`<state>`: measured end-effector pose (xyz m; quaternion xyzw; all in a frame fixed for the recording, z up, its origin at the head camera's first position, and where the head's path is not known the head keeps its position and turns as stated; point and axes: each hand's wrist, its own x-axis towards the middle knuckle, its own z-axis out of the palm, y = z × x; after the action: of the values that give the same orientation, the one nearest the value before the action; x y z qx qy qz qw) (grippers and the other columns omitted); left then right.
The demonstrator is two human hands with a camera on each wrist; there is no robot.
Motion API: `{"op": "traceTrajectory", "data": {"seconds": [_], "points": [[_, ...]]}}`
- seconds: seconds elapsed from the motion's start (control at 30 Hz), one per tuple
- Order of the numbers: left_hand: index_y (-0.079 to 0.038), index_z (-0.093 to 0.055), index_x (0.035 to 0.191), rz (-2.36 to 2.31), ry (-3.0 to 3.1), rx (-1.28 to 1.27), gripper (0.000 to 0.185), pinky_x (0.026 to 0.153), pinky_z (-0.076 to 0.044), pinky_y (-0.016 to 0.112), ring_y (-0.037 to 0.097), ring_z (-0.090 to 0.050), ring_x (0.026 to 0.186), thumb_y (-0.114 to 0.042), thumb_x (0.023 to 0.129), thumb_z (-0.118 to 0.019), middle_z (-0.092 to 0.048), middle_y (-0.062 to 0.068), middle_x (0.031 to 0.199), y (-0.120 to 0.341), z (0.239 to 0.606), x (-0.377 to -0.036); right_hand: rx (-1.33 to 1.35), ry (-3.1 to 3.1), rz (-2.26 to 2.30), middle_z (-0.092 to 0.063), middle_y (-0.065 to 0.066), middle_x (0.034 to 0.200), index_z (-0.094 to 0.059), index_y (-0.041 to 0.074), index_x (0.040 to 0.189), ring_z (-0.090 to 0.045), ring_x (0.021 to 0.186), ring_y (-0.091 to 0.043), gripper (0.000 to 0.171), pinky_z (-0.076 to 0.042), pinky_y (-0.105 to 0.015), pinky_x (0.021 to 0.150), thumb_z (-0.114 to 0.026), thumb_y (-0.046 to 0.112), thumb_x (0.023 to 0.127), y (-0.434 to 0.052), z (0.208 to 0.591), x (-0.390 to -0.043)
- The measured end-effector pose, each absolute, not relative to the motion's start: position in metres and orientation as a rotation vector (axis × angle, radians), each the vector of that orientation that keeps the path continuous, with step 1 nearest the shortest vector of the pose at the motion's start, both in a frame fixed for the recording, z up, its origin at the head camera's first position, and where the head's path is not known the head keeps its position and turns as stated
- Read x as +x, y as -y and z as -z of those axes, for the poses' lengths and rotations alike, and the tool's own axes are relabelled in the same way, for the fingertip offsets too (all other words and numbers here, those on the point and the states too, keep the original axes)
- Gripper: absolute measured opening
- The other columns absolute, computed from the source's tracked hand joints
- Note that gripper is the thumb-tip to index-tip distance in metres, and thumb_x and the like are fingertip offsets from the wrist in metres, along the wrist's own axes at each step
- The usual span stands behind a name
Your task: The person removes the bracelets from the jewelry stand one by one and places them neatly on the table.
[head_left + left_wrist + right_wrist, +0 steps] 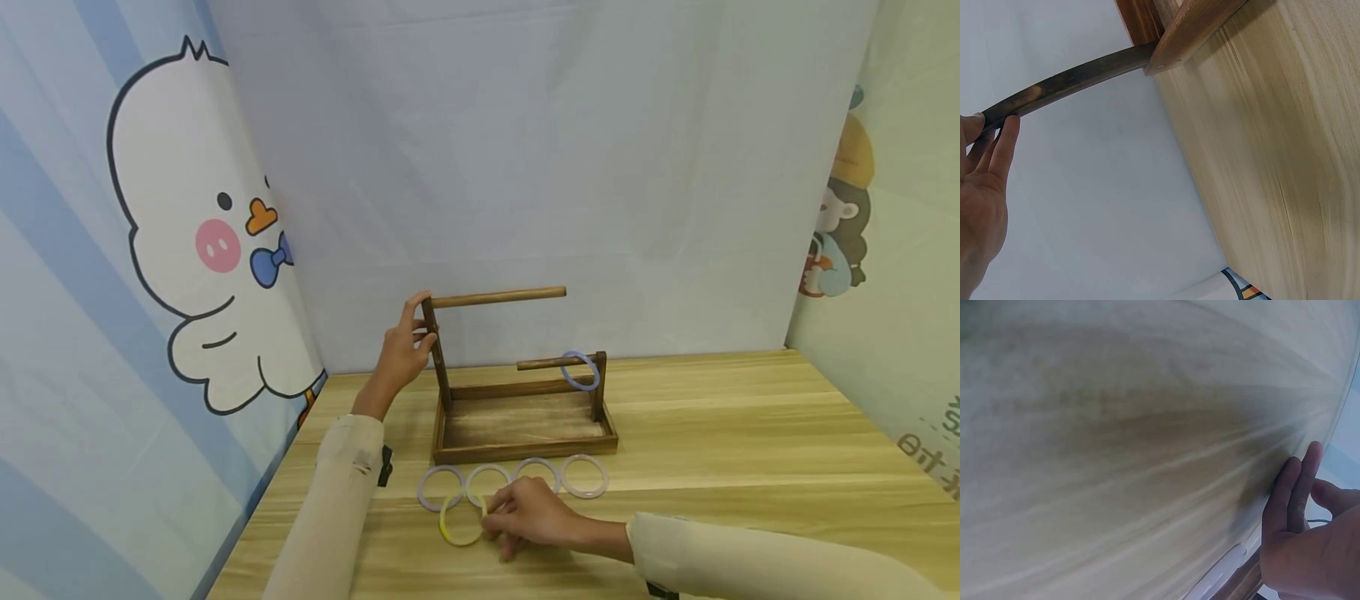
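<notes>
Nearest on the counter [750, 433], the right hand [536, 518] pinches a yellow ring [459, 525], its grip grasping the ring's right edge. Just behind lies a row of four pale rings [512, 479], close against the front of the wooden stand [521, 421]. The left hand [403, 354] grasps the stand's tall post [437, 354] near the top. A blue ring [581, 370] hangs on the short peg [547, 363]; a white backdrop [525, 150] rises behind.

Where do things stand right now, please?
Left hand grips the rack post. Right hand pinches the yellow ring on the table. Blue ring on the low peg. Nothing in the way.
</notes>
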<state>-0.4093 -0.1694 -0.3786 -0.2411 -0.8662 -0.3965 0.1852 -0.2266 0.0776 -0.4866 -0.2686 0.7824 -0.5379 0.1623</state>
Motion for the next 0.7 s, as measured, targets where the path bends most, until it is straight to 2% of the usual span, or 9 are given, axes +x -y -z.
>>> {"op": "traceTrajectory", "data": {"seconds": [0.43, 0.7], "points": [[-0.029, -0.025, 0.162, 1.096, 2.434, -0.684, 0.076, 0.096, -0.061, 0.050, 0.044, -0.068, 0.118, 0.003, 0.103, -0.060, -0.063, 0.032, 0.132, 0.1692, 0.3765, -0.4065, -0.770, -2.278, 1.545, -0.078, -0.010, 0.082, -0.077, -0.007, 0.104, -0.074, 0.057, -0.027, 0.017, -0.063, -0.025, 0.055, -0.076, 0.007, 0.094, -0.0764, 0.4904, -0.2271], [-0.028, -0.024, 0.162, 1.100, 2.436, -0.686, 0.076, 0.096, -0.061, 0.049, 0.044, -0.067, 0.118, 0.004, 0.103, -0.060, -0.062, 0.032, 0.133, 0.1692, 0.3781, -0.4068, -0.753, -2.276, 1.554, -0.078, -0.011, 0.082, -0.077, -0.007, 0.104, -0.074, 0.057, -0.027, 0.016, -0.063, -0.025, 0.055, -0.076, 0.005, 0.094, -0.0760, 0.4908, -0.2256]]}}
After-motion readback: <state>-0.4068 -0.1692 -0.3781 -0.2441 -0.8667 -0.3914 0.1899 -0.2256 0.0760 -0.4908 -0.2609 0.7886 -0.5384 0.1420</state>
